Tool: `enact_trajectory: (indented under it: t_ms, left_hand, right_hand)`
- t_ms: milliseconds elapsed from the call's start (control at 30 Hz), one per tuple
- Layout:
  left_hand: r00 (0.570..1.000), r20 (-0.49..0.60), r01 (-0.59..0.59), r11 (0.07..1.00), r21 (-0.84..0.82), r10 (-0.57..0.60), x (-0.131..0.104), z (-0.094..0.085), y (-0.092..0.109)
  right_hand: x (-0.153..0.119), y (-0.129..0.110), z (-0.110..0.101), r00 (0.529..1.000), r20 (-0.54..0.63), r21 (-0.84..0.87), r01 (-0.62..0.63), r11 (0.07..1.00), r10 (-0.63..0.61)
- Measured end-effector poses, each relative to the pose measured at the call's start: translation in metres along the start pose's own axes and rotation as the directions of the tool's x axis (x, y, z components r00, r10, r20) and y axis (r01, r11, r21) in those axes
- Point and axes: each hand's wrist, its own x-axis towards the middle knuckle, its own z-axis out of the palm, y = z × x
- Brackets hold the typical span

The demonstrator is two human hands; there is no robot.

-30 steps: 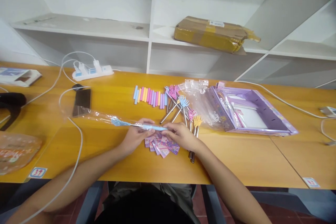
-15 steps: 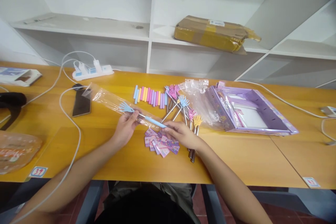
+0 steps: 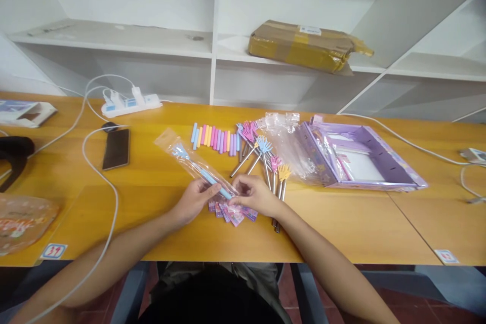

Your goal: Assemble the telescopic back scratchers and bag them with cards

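Observation:
A blue hand-shaped scratcher (image 3: pixel 208 177) lies inside a clear plastic bag (image 3: pixel 166 137), slanting down to the right. My left hand (image 3: pixel 197 200) grips the bagged scratcher around its handle. At the bag's lower right end, my right hand (image 3: pixel 253 195) pinches the plastic, fingers curled. Small purple and pink cards (image 3: pixel 235 215) lie just below the hands, partly hidden by them. Behind is a row of coloured tubes (image 3: pixel 214 138). Several more scratchers with metal rods (image 3: pixel 265 146) are spread right of the hands.
Clear bags (image 3: pixel 290 147) lie beside a purple open box (image 3: pixel 398 162) on the right. At the left are a phone (image 3: pixel 116 149), a power strip (image 3: pixel 131 105) and white cables. A taped carton (image 3: pixel 304 46) rests on the shelf (image 3: pixel 152 40).
The scratcher now lies fully inside the bag. My left hand has moved down and right along it, onto the blue handle. The bag's far end has shifted right.

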Motion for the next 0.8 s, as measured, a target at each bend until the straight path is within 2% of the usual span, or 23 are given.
enact_trajectory:
  t_ms: [100, 200, 267, 333, 500, 600, 733, 800]
  left_hand:
    - [1.000, -0.020, 0.008, 1.000, -0.015, -0.009, 0.000, 0.003, -0.001]
    - [0.995, -0.097, -0.003, 0.995, -0.099, -0.006, 0.004, -0.001, 0.006]
    - [0.991, -0.134, -0.022, 0.991, -0.131, 0.004, 0.007, -0.006, 0.011]
    - [0.990, -0.143, -0.035, 0.990, -0.135, 0.015, 0.009, -0.009, 0.015]
    - [0.994, -0.108, -0.023, 0.999, -0.048, 0.018, 0.008, -0.011, 0.018]
    - [0.998, -0.058, -0.014, 0.998, 0.055, 0.017, 0.006, -0.010, 0.016]
    - [0.998, 0.043, -0.063, 0.974, 0.216, 0.055, 0.004, -0.010, 0.011]
    - [0.997, 0.077, -0.048, 0.969, 0.244, 0.030, 0.002, -0.009, 0.008]
  right_hand:
    - [-0.002, 0.000, 0.002, 0.998, 0.061, -0.006, 0.028, 1.000, -0.028]
    - [-0.006, 0.003, -0.002, 0.995, 0.091, 0.105, 0.037, 0.994, -0.047]
    - [-0.008, 0.007, -0.006, 0.995, 0.066, 0.165, 0.066, 0.984, -0.078]
    - [-0.009, 0.009, -0.009, 0.989, 0.021, 0.120, 0.140, 0.983, -0.143]
    - [-0.007, 0.003, -0.011, 0.943, -0.033, -0.115, 0.325, 0.939, -0.331]
    - [-0.007, -0.003, -0.012, 0.925, -0.042, -0.135, 0.369, 0.920, -0.377]
    - [-0.005, -0.007, -0.011, 0.900, -0.042, -0.171, 0.421, 0.891, -0.434]
    - [-0.003, -0.007, -0.009, 0.880, -0.035, -0.193, 0.459, 0.867, -0.474]
